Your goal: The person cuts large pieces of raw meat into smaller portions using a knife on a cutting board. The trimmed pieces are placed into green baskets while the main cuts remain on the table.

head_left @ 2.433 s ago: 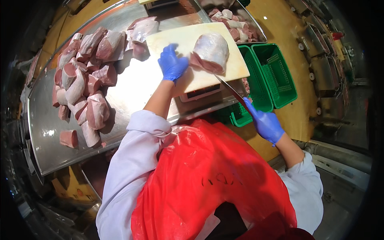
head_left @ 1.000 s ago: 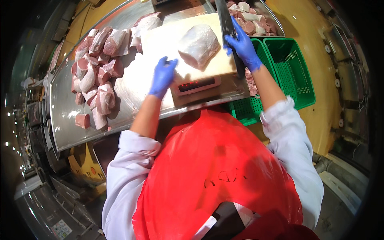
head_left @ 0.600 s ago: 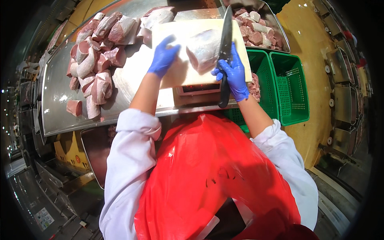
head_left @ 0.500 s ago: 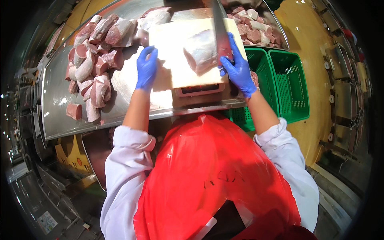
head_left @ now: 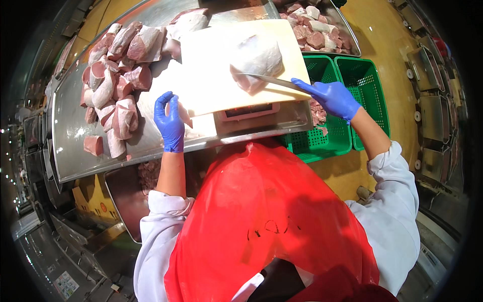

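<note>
My right hand (head_left: 334,98), in a blue glove, is closed round the handle of a knife (head_left: 279,81). The long blade points left, with its tip at the lower left end of a pale, fat-covered piece of meat (head_left: 259,55). That piece lies on a white cutting board (head_left: 211,65). Off the board's lower left corner is my left hand (head_left: 169,121), also gloved in blue. Its fingers are loosely bent, a gap shows between them and the thumb, and I see nothing held. A small reddish patch beside it is unclear.
Several cut meat pieces (head_left: 118,85) are heaped on the steel table (head_left: 70,131) at left. A metal tray (head_left: 358,43) of meat chunks stands at far right. Two green baskets (head_left: 370,85) sit below it, one with meat scraps (head_left: 318,113). A scale (head_left: 249,111) shows under the board.
My right hand has moved right and down, swinging the knife from pointing away to lying leftward at the meat. My left hand has drawn back from the board toward the lower left.
</note>
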`<state>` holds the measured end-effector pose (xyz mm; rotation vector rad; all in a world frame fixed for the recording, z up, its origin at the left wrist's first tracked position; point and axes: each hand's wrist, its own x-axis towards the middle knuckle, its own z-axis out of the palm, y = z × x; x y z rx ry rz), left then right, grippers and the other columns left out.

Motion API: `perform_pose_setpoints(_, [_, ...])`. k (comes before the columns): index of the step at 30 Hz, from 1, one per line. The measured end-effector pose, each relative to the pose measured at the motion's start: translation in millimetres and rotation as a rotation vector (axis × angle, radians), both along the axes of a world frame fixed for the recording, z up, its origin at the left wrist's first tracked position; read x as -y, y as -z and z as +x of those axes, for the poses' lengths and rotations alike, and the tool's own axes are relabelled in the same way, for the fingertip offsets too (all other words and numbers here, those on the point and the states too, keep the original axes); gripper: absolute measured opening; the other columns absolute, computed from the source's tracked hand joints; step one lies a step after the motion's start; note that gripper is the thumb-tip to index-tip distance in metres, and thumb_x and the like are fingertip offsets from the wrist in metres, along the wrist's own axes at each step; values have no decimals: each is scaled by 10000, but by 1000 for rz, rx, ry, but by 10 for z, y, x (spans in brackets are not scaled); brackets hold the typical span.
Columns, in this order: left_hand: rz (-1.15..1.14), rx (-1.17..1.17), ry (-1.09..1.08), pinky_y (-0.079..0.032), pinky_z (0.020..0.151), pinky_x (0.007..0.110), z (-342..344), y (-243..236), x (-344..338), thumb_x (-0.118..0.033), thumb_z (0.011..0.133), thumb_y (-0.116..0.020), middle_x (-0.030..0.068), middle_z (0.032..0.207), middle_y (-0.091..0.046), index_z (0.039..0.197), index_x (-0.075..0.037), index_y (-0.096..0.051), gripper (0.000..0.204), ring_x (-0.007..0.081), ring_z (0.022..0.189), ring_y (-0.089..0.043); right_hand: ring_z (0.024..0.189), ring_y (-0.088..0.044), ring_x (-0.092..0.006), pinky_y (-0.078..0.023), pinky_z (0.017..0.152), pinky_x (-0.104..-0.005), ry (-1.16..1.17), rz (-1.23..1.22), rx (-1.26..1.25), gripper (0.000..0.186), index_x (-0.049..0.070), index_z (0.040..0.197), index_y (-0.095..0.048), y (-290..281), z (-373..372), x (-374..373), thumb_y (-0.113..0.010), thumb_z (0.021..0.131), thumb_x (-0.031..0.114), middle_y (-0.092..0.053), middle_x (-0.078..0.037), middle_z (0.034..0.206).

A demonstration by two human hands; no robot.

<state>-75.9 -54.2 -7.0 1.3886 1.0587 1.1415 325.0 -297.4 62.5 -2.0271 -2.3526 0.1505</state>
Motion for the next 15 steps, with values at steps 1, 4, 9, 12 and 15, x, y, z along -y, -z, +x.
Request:
perform_pose_setpoints(1, [8,5,0,-505,824,266,44,-7,28,-28,962,-652,56,1013,-648,1152,19,-648,195,114,910,-594,612,-657,-294,-549,544,-406,15,-2,7,814,411,1598,-289,-5,-79,-103,-555,912,62,-643,-113,811])
perform_pose_setpoints(4, [-11,42,34,-507,846,274,270,-34,117,-19,961,-650,70,1060,-649,1162,25,-643,206,124,944,-598,668,-693,-322,-577,621,-445,53,70,-78,758,433,1596,-269,-68,-599,-578,-505,963,90,-689,-137,856])
perform_pose_setpoints(9, [207,-12,104,-526,796,284,454,-60,198,-25,972,-647,75,1066,-668,1201,-4,-629,231,128,891,-623,665,-678,-361,-571,610,-452,39,79,-178,824,399,1609,-258,107,-550,-448,-527,919,36,-684,-150,852])
perform_pose_setpoints(12, [277,-62,90,-523,810,286,429,-44,259,-5,966,-642,80,1074,-665,1205,-3,-625,240,127,898,-620,576,-645,-383,-556,543,-467,85,-60,-165,784,364,1594,-324,79,-218,230,-600,915,84,-696,-156,863])
perform_pose_setpoints(15, [165,-89,155,-530,783,278,530,-91,379,10,952,-653,79,1066,-664,1226,-14,-615,278,125,883,-627,694,-668,-400,-572,649,-466,173,-214,-228,749,327,1591,-345,-139,-47,673,-615,934,89,-708,-193,954])
